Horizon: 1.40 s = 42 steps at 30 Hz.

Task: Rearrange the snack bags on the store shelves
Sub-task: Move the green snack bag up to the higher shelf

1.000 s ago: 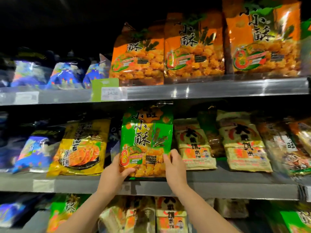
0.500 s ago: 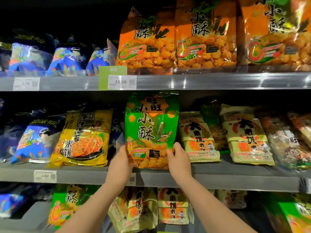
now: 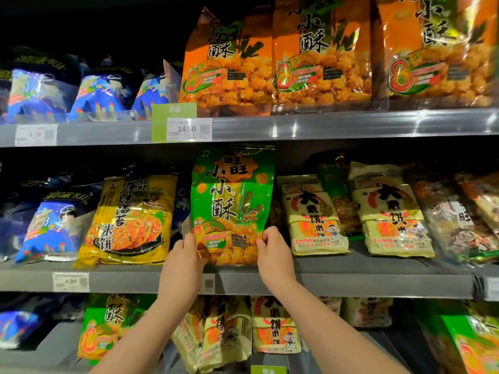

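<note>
A green snack bag (image 3: 232,201) stands upright on the middle shelf (image 3: 351,282), its bottom near the front edge. My left hand (image 3: 186,260) grips its lower left corner. My right hand (image 3: 275,255) grips its lower right corner. A yellow rice-cracker bag (image 3: 132,220) leans just to its left. Cream-coloured bags (image 3: 313,217) lie just to its right.
Orange bags (image 3: 321,55) fill the upper shelf above, with blue bags (image 3: 102,95) to their left and a 14.50 price tag (image 3: 186,129) on the rail. More blue bags (image 3: 51,228) sit far left on the middle shelf. The lower shelf holds green (image 3: 108,330) and cream bags (image 3: 275,327).
Both hands have raised and pushed the green bag back until it stands upright on the middle shelf. The view has moved closer to the shelves.
</note>
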{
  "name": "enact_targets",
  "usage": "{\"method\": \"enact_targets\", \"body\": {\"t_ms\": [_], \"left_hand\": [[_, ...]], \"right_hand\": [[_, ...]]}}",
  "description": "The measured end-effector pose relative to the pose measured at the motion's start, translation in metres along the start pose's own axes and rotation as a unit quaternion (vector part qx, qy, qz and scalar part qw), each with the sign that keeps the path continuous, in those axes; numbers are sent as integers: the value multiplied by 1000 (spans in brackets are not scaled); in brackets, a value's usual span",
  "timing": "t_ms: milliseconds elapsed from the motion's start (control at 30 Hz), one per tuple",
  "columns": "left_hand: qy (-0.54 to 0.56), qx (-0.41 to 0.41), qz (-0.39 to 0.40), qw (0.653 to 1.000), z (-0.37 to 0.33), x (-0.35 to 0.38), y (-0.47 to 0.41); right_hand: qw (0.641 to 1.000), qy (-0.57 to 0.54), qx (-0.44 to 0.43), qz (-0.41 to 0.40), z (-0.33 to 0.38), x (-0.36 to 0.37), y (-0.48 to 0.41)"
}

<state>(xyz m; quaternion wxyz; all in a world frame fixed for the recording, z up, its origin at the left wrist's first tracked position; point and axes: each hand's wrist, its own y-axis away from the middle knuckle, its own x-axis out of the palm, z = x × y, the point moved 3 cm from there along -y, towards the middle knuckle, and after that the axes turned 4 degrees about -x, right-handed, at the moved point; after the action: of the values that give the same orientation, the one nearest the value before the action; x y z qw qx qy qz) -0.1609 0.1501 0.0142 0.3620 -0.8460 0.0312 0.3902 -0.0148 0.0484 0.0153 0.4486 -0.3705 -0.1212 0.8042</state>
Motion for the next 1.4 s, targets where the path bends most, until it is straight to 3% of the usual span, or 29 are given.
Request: {"method": "enact_targets", "body": {"t_ms": [500,733,1100,1400], "left_hand": [[70,128,26,989,-69,8,30],[86,137,56,985,-107,15,86],[83,50,101,990,-160,39,213],[48,-54,160,984,-97,68,276]], "right_hand": [[1000,5,10,-29,-7,-46,36],[999,34,21,-25,-36,-99,85],[996,4,81,43,-117,-172,185],[979,6,131,153,-159,-121,247]]}}
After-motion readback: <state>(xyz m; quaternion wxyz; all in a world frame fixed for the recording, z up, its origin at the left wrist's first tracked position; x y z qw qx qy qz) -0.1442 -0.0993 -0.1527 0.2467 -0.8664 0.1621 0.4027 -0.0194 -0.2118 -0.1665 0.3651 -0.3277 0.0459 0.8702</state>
